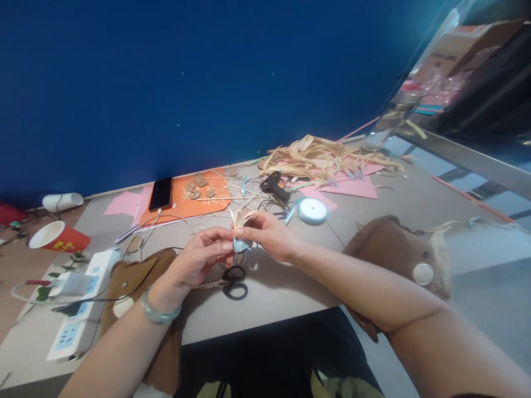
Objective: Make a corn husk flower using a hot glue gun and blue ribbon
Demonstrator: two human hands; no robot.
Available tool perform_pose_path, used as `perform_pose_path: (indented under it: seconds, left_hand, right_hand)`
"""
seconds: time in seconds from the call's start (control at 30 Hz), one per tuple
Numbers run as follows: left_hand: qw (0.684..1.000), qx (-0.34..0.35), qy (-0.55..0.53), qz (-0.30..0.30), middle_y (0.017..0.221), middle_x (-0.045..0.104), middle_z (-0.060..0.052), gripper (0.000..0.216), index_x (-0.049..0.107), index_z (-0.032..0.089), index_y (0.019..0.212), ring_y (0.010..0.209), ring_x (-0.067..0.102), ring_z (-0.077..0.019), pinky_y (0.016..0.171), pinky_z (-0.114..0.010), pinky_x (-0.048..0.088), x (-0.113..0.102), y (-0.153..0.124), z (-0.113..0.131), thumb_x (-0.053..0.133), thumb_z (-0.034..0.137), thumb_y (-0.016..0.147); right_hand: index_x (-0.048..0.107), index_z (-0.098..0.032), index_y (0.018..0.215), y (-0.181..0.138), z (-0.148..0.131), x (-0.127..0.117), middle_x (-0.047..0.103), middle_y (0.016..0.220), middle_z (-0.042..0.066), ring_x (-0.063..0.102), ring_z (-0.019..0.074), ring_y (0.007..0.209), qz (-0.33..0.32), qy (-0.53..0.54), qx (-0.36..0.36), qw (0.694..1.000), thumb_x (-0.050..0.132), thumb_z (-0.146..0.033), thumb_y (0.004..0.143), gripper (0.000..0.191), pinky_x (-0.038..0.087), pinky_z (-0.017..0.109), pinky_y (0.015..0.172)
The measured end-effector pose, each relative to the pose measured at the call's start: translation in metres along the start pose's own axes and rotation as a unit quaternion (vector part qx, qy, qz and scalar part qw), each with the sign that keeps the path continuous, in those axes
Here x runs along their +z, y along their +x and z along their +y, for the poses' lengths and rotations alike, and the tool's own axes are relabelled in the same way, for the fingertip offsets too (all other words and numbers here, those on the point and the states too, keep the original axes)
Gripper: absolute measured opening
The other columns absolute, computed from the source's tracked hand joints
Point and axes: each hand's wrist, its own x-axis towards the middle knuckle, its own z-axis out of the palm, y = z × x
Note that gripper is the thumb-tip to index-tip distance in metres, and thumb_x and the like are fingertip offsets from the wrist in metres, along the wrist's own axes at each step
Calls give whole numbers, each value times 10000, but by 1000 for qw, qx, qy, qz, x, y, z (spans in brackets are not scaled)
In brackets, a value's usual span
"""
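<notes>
One pale husk-like bundle (239,220), blue wrap (240,245) at its base, pinched in left hand (207,253) and right hand (269,235) above the desk (286,293), near black-handled scissors (233,291); I judge it, remotely, light, papery, easily torn, best held at the wrap

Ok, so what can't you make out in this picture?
In the head view:
Light-blue piece: partly covered by the left hand and right hand.
Scissors: blade tips seemingly behind the left arm.
Brown item on the left: partly behind that arm.
Red cup: lettering too small and blurred to read.
Cardboard box: printing blurred.
Red object: cut off by the left edge.
</notes>
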Motion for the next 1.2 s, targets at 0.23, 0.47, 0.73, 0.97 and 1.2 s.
perform_pose_path:
  seconds: [0.23, 0.47, 0.73, 0.97, 1.2]
  left_hand:
    - [1000, 22, 13, 16, 618, 666, -10, 218, 733, 147, 816, 494, 577, -88, 511, -210, 476, 5, -1, 1, 827, 214, 631]
    - [999, 31, 19, 28, 571, 660, -6, 231, 712, 137, 806, 479, 589, -99, 506, -213, 490, 6, -1, 0, 834, 211, 624]
    - [1000, 17, 8, -6, 660, 691, -40, 193, 692, 143, 916, 578, 641, -127, 605, -247, 522, 2, -3, 0, 729, 249, 759]
    - [993, 59, 92, 48, 737, 706, -47, 201, 642, 152, 804, 616, 644, -139, 639, -278, 530, 10, -3, -3, 699, 344, 787]
    - [864, 260, 417, 108, 800, 686, -28, 199, 634, 190, 876, 755, 635, -139, 724, -255, 482, 9, -6, -18, 474, 291, 936]
  right_hand:
    - [577, -149, 702, -1, -1, 1, 504, 621, -44, 466, 81, 576, -11, 10, -10, 1000, 817, -384, 639, 342, 372, 219, 543]
    - [585, -153, 720, -1, 0, 1, 540, 655, -35, 491, 89, 606, -10, 8, -7, 1000, 816, -386, 638, 337, 394, 222, 571]
    - [590, -157, 754, -1, -1, -1, 571, 673, -22, 536, 100, 606, -10, 10, -14, 1000, 761, -374, 718, 278, 409, 233, 573]
    - [595, -163, 740, 2, -2, -3, 554, 680, -24, 498, 97, 628, 17, 9, -43, 999, 771, -379, 701, 281, 410, 238, 601]
    - [606, -159, 744, 9, 6, -5, 548, 693, -29, 482, 82, 628, 78, 66, -71, 992, 800, -349, 656, 286, 401, 216, 572]
